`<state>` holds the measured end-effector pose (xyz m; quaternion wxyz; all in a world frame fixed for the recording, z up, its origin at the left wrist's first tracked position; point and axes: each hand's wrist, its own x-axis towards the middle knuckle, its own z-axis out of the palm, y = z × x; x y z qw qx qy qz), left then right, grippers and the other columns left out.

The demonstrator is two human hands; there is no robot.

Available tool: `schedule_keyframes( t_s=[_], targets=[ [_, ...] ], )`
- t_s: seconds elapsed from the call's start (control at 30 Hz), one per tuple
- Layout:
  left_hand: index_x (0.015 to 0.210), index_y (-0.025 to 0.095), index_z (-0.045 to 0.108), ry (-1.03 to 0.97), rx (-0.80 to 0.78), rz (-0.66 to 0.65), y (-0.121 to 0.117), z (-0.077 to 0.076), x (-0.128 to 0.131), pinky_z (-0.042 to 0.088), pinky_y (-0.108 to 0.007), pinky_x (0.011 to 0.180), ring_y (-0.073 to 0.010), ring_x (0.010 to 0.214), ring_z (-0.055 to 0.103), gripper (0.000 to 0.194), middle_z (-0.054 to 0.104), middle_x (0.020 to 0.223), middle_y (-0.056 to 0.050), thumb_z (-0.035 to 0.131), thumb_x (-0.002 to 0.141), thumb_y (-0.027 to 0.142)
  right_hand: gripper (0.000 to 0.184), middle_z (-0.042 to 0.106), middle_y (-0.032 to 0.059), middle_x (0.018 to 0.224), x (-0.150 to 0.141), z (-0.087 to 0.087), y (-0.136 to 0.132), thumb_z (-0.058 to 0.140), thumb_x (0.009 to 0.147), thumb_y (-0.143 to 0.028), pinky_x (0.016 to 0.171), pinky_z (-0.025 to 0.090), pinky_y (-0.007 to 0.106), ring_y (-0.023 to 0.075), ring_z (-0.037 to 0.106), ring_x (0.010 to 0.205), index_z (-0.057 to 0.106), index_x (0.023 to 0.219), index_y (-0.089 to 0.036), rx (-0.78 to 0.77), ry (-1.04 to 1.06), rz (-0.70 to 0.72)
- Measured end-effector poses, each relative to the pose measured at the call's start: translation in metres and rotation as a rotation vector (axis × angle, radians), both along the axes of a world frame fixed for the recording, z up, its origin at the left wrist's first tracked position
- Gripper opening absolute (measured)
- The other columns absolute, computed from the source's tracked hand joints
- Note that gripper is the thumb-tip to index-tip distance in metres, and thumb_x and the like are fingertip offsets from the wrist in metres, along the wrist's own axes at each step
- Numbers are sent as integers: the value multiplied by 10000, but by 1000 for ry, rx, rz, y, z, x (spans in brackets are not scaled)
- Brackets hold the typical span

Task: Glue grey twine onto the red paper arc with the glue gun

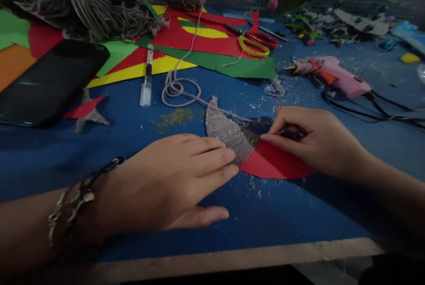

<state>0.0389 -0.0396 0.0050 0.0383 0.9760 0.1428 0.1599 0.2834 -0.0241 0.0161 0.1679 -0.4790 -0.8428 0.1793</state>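
Note:
A red card crescent lies on the blue table, its left part covered with rows of grey yarn. My left hand rests flat with fingers stretched, the fingertips touching the yarn-covered part. At the upper edge of the bare red part, my right hand pinches the grey yarn strand between thumb and forefinger. From there the strand runs left to a loose coil and up toward the back. The right hand's other fingers are curled and partly hidden.
A pink glue gun with black cables lies at right. Yellow-handled scissors sit on coloured card scraps behind. At left are a black phone, a small star, a marker and a grey yarn heap.

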Motion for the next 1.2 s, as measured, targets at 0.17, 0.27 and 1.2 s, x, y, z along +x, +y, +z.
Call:
schedule_keyframes(
  t_s=[0.17,0.27,1.2],
  targets=[
    [1117,126,622,6,-34,14,1,-1,0,489,-368,870,-226,1027,588,409,655,1130,-83,295,989,336,233,511,-33,543,0,-1,1,572,798,-308,444,298,236,78,394,463,502,601,-203,29,0,-13],
    [1118,131,619,5,-56,7,2,-2,-1,474,-379,899,-225,1032,581,395,646,1140,-85,310,986,339,212,501,-36,542,0,-2,0,561,801,-284,447,283,234,77,382,466,505,614,-202,39,-23,-14],
    [1174,54,547,34,-57,-135,19,1,-6,478,-358,858,-245,1005,601,487,640,1136,-144,337,949,431,207,485,-31,571,-6,6,3,470,838,-219,496,297,216,93,436,514,389,649,-207,-65,-115,63]
  ],
)
